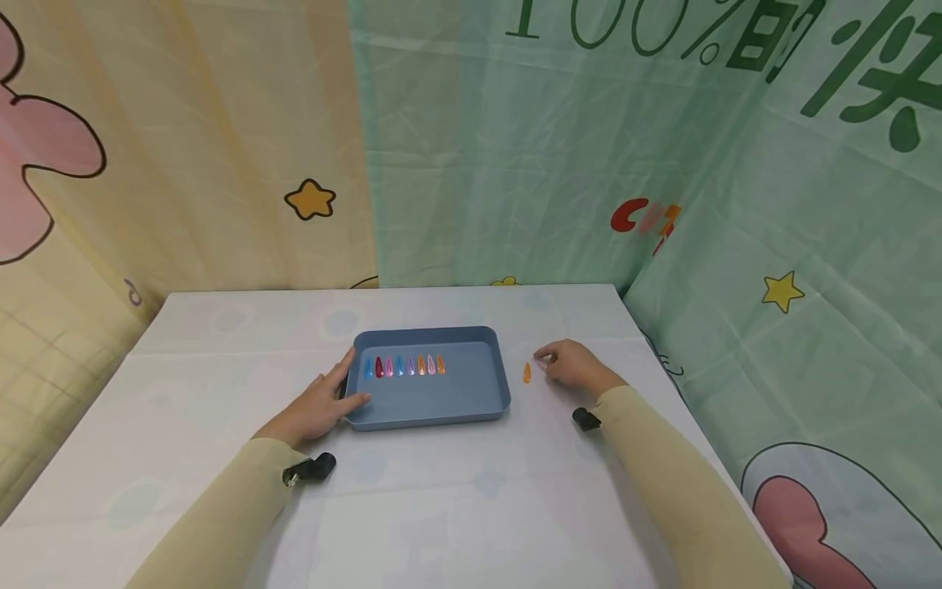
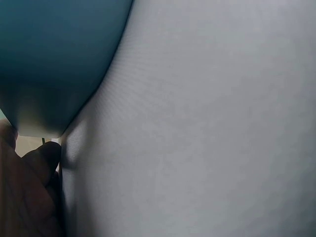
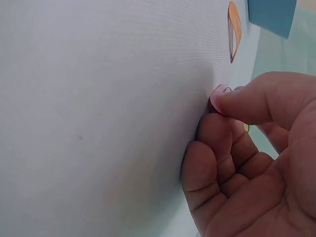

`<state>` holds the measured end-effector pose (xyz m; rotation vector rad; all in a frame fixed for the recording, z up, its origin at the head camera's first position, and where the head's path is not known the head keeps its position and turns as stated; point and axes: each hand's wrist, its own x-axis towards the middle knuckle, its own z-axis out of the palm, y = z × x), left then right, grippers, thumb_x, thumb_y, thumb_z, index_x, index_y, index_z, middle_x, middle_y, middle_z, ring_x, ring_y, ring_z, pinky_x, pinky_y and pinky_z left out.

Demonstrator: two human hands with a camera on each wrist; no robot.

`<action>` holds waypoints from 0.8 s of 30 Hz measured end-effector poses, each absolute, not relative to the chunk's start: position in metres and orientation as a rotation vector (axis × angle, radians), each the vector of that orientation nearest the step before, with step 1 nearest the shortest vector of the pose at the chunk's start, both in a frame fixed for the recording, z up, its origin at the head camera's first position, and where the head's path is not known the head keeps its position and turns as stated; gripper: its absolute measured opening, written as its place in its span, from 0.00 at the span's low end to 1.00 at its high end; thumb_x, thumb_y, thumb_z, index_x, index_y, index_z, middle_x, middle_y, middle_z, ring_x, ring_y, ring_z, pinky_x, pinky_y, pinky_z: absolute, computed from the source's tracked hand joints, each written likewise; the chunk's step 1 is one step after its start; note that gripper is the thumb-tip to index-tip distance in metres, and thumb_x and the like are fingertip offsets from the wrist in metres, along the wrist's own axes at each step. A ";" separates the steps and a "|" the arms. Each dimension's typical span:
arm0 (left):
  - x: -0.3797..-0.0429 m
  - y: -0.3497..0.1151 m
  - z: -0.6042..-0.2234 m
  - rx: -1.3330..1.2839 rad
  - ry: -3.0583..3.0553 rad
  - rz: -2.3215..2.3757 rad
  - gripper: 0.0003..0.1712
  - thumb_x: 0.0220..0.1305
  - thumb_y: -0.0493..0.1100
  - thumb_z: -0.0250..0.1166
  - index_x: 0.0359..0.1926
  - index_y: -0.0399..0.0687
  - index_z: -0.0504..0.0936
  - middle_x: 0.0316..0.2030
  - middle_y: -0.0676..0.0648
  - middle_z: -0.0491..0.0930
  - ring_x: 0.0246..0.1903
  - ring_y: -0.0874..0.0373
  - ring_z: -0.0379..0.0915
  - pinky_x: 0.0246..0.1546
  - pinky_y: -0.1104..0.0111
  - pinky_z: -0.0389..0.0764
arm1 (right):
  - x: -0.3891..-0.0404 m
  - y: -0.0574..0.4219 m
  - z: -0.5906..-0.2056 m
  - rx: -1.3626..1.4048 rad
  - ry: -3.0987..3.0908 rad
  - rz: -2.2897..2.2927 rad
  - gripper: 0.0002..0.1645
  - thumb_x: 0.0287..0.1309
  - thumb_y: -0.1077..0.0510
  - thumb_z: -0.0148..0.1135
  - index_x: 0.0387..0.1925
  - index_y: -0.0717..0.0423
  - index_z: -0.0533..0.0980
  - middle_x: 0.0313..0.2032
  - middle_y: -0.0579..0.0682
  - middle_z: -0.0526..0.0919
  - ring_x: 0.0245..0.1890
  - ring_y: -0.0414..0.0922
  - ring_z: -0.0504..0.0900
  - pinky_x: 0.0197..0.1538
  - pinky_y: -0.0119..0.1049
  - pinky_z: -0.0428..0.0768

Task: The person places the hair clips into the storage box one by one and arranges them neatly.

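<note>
A blue-grey tray (image 1: 430,402) lies on the table, holding a row of several small snap hair clips (image 1: 400,366) in blue, red, pink, purple and orange. My left hand (image 1: 316,407) holds the tray's left side, thumb over the rim and fingers along the outer wall. In the left wrist view, the tray (image 2: 54,54) hides part of that hand (image 2: 29,192). To the right of the tray, my right hand (image 1: 576,366) pinches a pink hair clip (image 3: 217,95) between thumb and forefinger at the table surface. An orange hair clip (image 1: 527,373) lies between that hand and the tray.
The table (image 1: 441,507) has a white cloth over it. Printed curtains (image 1: 478,164) hang behind it and along both sides. A small black camera sits at each wrist, the left one (image 1: 312,468) close above the cloth.
</note>
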<state>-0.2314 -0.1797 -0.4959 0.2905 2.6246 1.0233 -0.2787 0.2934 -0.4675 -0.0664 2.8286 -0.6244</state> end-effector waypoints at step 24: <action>-0.231 -0.181 -0.496 0.321 2.644 1.019 0.59 0.73 0.70 0.60 0.86 0.65 0.31 0.85 0.39 0.36 0.80 0.20 0.24 0.75 0.26 0.34 | -0.283 0.268 -0.440 0.050 2.573 -1.397 0.32 0.69 0.61 0.64 0.73 0.53 0.73 0.38 0.52 0.83 0.39 0.50 0.79 0.44 0.38 0.82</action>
